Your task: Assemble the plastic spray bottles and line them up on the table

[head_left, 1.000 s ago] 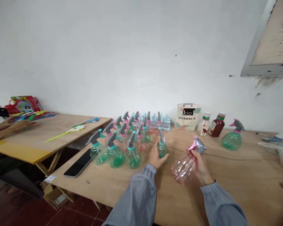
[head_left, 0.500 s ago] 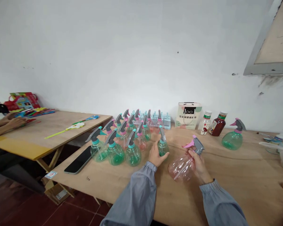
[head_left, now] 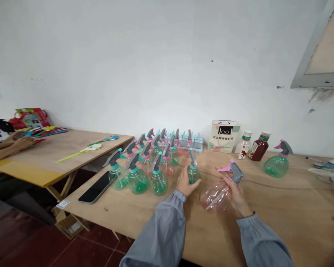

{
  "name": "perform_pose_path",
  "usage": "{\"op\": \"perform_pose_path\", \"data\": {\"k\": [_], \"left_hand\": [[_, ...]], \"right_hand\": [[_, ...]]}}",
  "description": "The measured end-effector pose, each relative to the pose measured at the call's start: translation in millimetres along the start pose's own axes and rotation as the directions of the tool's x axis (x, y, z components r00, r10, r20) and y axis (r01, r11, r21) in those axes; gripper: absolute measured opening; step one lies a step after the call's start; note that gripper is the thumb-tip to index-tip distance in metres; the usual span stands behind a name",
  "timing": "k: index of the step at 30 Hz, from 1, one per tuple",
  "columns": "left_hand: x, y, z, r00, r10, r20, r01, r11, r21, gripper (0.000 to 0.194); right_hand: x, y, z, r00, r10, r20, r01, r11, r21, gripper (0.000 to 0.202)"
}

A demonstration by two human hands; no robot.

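Note:
My right hand (head_left: 237,195) is closed round the neck of a clear pink spray bottle (head_left: 215,196), which is tilted, its pink-and-grey trigger head pointing left. My left hand (head_left: 187,183) wraps the lower left side of a green spray bottle (head_left: 194,173) that stands upright on the table; its thumb lies across the front and the other fingers are partly hidden behind. Left of that hand several green and pink spray bottles stand in rows, the nearest being a green spray bottle (head_left: 158,183) with a turquoise collar.
A phone (head_left: 96,188) lies on the wooden table (head_left: 211,237) at the left. Behind the bottles sits a light-blue rack (head_left: 199,142). Farther right stand a paper bag (head_left: 223,139), two drink bottles and another green spray bottle (head_left: 276,165). A co-worker's hands (head_left: 23,142) are at the other table.
The view has shifted slightly, so the scene sits a little farther right. Both hands keep their hold on the same bottles, with hardly any movement.

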State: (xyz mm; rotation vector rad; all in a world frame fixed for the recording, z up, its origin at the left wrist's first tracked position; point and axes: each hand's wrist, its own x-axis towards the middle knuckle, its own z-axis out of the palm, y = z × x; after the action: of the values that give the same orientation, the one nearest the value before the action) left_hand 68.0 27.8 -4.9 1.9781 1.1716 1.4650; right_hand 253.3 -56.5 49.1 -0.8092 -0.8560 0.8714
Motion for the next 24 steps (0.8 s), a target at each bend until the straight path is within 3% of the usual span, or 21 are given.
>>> {"op": "perform_pose_path", "data": {"k": [7, 13, 20, 24], "left_hand": [[0, 0, -0.1, 1.0, 0.016, -0.001, -0.016, 1.0, -0.004, 0.082], [0, 0, 0.0, 1.0, 0.007, 0.007, -0.006, 1.0, -0.007, 0.083], [1, 1, -1.2, 1.0, 0.001, 0.03, -0.002, 1.0, 0.011, 0.083], [0, 3, -2.2, 0.999, -0.015, 0.042, 0.015, 1.0, 0.013, 0.084]], "right_hand": [[2, 8, -6, 0.997, -0.047, -0.061, 0.044, 0.998, -0.055, 0.028], [0, 1, -3, 0.997, -0.04, 0.067, 0.046, 0.994, -0.097, 0.039], [3, 5, -10, 0.987, -0.137, -0.086, 0.12, 0.977, -0.174, 0.032], [9, -2, -15, 0.985, -0.168, 0.038, 0.172, 0.937, -0.305, 0.036]]}}
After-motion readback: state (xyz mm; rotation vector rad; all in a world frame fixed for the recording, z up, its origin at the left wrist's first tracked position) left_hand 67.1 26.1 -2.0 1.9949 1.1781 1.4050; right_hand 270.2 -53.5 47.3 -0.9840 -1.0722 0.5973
